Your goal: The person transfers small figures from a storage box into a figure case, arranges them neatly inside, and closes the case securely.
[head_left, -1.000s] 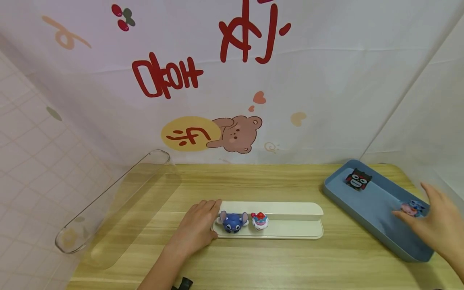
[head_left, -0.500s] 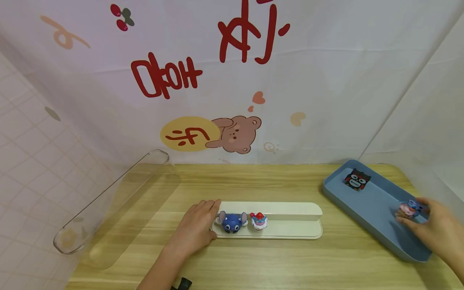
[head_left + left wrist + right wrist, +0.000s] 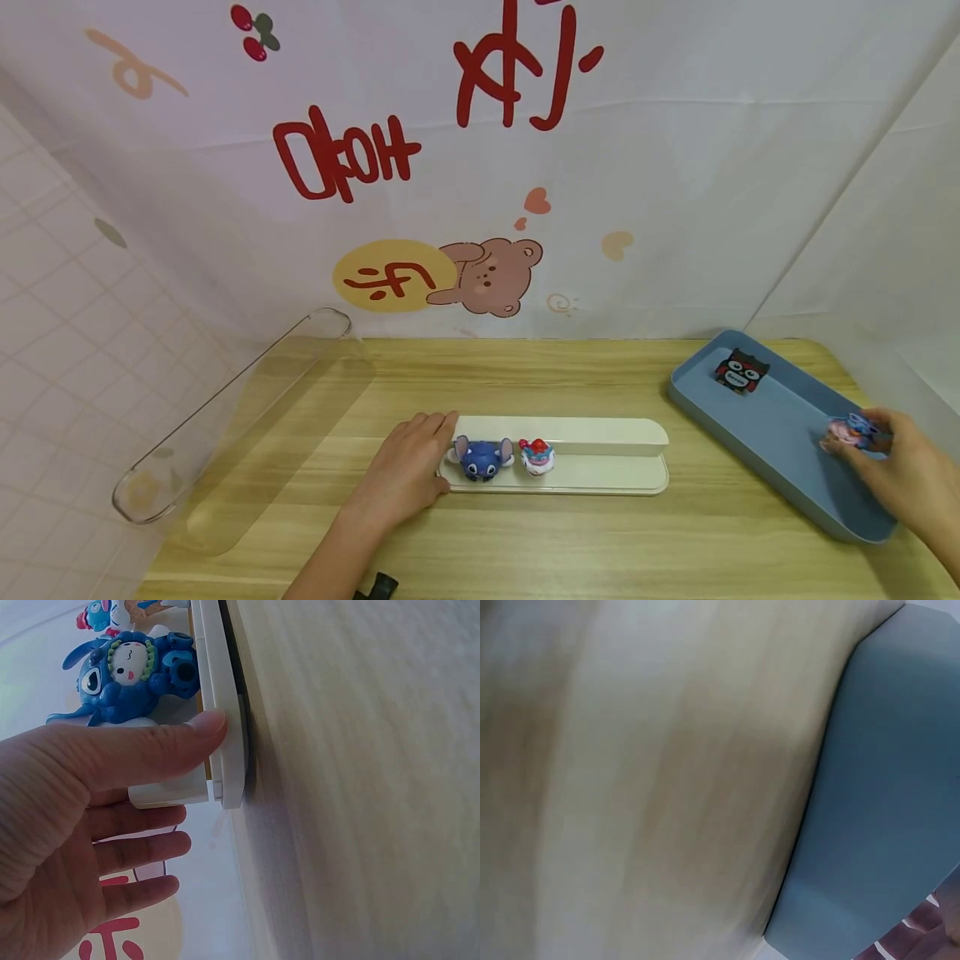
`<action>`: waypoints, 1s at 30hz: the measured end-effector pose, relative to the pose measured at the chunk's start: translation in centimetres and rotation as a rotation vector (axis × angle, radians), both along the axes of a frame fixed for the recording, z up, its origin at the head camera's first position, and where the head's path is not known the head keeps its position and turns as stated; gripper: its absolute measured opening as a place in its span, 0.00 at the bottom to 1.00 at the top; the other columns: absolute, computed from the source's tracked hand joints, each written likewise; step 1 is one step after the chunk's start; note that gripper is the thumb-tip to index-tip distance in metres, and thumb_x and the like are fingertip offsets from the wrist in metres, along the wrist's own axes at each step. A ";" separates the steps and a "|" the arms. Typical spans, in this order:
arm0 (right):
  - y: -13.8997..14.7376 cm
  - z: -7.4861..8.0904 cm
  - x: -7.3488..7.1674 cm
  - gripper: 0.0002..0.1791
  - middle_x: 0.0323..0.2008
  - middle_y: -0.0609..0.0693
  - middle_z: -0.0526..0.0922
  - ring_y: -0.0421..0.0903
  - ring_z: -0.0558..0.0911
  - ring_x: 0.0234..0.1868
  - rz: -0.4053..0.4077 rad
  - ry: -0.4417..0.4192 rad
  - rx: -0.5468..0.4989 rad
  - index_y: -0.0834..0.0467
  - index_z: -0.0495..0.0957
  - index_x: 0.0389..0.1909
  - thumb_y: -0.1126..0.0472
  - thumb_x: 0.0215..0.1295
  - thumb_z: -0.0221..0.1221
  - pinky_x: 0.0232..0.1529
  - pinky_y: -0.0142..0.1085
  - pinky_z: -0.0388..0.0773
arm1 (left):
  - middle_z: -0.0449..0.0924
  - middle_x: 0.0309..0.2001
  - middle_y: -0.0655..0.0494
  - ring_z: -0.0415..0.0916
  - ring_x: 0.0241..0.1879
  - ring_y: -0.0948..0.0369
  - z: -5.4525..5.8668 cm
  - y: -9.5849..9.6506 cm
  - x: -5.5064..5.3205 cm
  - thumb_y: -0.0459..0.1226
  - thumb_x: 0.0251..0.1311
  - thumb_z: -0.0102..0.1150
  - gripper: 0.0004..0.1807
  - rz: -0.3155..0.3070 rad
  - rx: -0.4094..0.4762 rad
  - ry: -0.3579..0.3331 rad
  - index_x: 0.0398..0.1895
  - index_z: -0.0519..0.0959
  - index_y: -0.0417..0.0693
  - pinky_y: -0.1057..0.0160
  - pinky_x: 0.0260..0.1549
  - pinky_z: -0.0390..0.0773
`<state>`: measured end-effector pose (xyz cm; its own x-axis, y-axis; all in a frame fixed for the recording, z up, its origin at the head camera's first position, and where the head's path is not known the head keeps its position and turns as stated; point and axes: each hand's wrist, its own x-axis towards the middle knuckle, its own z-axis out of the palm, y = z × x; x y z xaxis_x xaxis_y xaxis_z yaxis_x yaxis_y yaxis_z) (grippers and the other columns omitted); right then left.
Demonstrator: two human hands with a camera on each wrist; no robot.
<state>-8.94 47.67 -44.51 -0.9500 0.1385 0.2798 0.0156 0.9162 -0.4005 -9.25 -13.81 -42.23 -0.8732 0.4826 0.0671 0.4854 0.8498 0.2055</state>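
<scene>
In the head view my left hand (image 3: pixel 408 462) grips the left end of a cream stepped display base (image 3: pixel 607 475). Its thumb lies on the front edge in the left wrist view, and the other fingers reach behind. A blue Stitch figurine (image 3: pixel 482 459) sits on the base beside that hand. To its right is a small white, red and blue figurine (image 3: pixel 537 457). At the far right, my right hand (image 3: pixel 903 467) pinches a pink and blue figurine (image 3: pixel 851 432) between thumb and fingers, inside the blue tray (image 3: pixel 780 454). The tray's wall hides most of this hand in the right wrist view.
A black and red owl-like figure (image 3: pixel 742 371) lies in the far end of the tray. On the left, a long clear plastic cover (image 3: pixel 255 442) leans near the side wall. A printed white cloth (image 3: pixel 675 183) hangs behind the wooden table (image 3: pixel 555 542).
My right hand has closed its thumb and fingers on the pink and blue figurine in the tray. The left hand and the display base have stayed in place.
</scene>
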 end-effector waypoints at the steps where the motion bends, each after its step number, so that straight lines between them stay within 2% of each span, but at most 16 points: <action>1: 0.0 0.0 0.0 0.40 0.39 0.83 0.79 0.22 0.73 0.24 0.003 0.008 -0.007 0.82 0.66 0.56 0.58 0.60 0.77 0.17 0.22 0.66 | 0.78 0.63 0.43 0.75 0.61 0.47 0.1 0.0 0.0 0.36 0.42 0.87 0.51 0.001 0.001 -0.002 0.72 0.71 0.32 0.45 0.62 0.76; 3: -0.1 0.0 0.1 0.39 0.42 0.85 0.78 0.13 0.62 0.27 0.003 0.017 -0.024 0.82 0.66 0.56 0.60 0.60 0.76 0.18 0.20 0.66 | 0.78 0.63 0.43 0.75 0.61 0.47 0.1 0.0 0.1 0.36 0.42 0.87 0.51 0.001 0.004 -0.005 0.72 0.71 0.32 0.45 0.62 0.76; 4: -0.1 0.0 0.1 0.38 0.43 0.86 0.77 0.11 0.61 0.28 0.007 0.022 -0.029 0.83 0.66 0.56 0.61 0.60 0.76 0.19 0.19 0.66 | 0.78 0.63 0.43 0.75 0.61 0.47 0.2 0.0 0.1 0.36 0.42 0.87 0.51 0.002 0.005 -0.007 0.72 0.71 0.32 0.45 0.62 0.76; 11: -0.7 0.8 0.2 0.37 0.38 0.83 0.79 0.11 0.61 0.29 0.009 0.029 -0.046 0.83 0.67 0.56 0.65 0.59 0.76 0.19 0.19 0.67 | 0.78 0.63 0.42 0.75 0.61 0.47 0.1 0.0 0.0 0.36 0.43 0.87 0.51 -0.001 0.005 -0.003 0.72 0.71 0.32 0.45 0.62 0.76; 17: -1.2 1.3 0.3 0.34 0.39 0.84 0.78 0.11 0.61 0.30 -0.002 0.036 -0.063 0.83 0.66 0.57 0.68 0.61 0.74 0.18 0.20 0.68 | 0.78 0.63 0.42 0.75 0.61 0.47 0.1 0.0 0.0 0.37 0.42 0.87 0.51 -0.007 0.003 0.012 0.72 0.71 0.32 0.45 0.62 0.76; 25: -2.3 2.5 0.5 0.37 0.38 0.83 0.79 0.10 0.58 0.29 -0.031 0.012 -0.057 0.83 0.66 0.59 0.65 0.61 0.75 0.17 0.22 0.68 | 0.79 0.62 0.42 0.75 0.60 0.47 0.1 -0.1 0.1 0.36 0.41 0.88 0.51 -0.005 0.016 0.019 0.71 0.72 0.32 0.45 0.62 0.76; 30: -3.1 2.8 0.8 0.35 0.38 0.82 0.80 0.08 0.59 0.30 -0.028 0.059 -0.072 0.81 0.67 0.60 0.67 0.62 0.73 0.17 0.23 0.67 | 0.79 0.62 0.42 0.75 0.60 0.47 0.2 -0.1 0.1 0.36 0.42 0.87 0.51 -0.003 0.013 0.010 0.71 0.71 0.32 0.45 0.62 0.76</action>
<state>-8.17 44.59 -41.71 -0.9277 0.1865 0.3233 0.0153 0.8845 -0.4662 -9.14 -13.86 -42.08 -0.8711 0.4842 0.0817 0.4899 0.8456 0.2119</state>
